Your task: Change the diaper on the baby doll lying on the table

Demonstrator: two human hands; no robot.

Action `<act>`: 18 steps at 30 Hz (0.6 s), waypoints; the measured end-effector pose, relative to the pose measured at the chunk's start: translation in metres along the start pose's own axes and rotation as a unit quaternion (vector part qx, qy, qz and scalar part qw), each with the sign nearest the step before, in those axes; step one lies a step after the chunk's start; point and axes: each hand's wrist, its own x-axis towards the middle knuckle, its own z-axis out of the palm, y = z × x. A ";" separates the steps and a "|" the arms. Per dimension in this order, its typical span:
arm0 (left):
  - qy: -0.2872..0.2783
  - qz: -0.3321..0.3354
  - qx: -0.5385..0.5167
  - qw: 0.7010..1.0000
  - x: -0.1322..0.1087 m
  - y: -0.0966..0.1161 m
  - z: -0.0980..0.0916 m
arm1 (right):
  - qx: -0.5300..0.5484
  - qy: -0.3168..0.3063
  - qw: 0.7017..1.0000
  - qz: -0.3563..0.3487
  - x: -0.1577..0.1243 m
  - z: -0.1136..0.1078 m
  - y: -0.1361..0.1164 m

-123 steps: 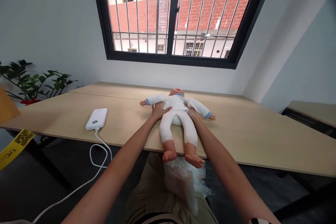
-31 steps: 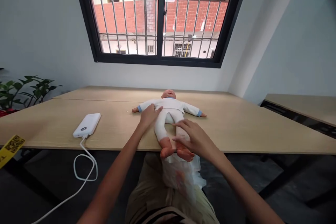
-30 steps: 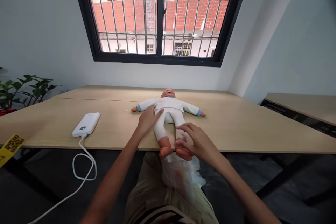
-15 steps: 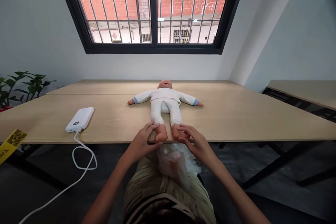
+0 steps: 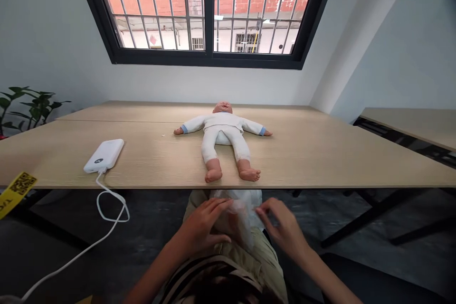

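Note:
A baby doll (image 5: 223,129) in a white outfit with blue cuffs lies on its back on the table, arms spread, bare feet towards me near the front edge. On my lap, below the table edge, sits a translucent plastic bag (image 5: 239,221) with something reddish inside; its contents are unclear. My left hand (image 5: 204,225) is over the bag's left side, fingers stretched out and thumb apart. To the right of the bag is my right hand (image 5: 283,228), its fingers bent but apart, with the fingertips close to the bag's edge. Whether they touch it I cannot tell.
A white power bank (image 5: 105,154) lies on the left of the wooden table (image 5: 320,156), its white cable (image 5: 80,259) hanging over the front edge. A yellow tag (image 5: 16,194) and a plant (image 5: 33,109) are at far left. Another table (image 5: 413,126) stands at right.
Both hands have left the doll's feet and moved back and down to the bag on my lap. The doll's feet now lie farther apart. The view has tilted slightly down.

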 end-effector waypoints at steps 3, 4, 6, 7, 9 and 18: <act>-0.109 -0.057 -0.003 0.992 -0.002 -0.008 0.008 | 0.062 -0.190 0.970 0.137 -0.026 0.012 0.008; -0.129 -0.053 -0.002 0.990 -0.001 -0.010 0.008 | 0.095 -0.245 0.945 0.196 -0.031 0.015 0.012; -0.125 -0.033 -0.026 0.991 0.004 -0.012 0.004 | 0.184 -0.334 0.869 0.316 -0.036 0.016 0.017; -0.101 -0.033 -0.057 0.993 0.007 -0.011 0.000 | 0.236 -0.360 0.825 0.368 -0.036 0.015 0.018; -0.029 -0.051 -0.156 0.986 0.014 -0.004 -0.008 | 0.344 -0.353 0.747 0.447 -0.034 0.007 0.015; -0.030 -0.188 -0.451 0.872 -0.004 0.026 -0.016 | 0.540 -0.147 0.629 0.539 -0.026 -0.003 -0.020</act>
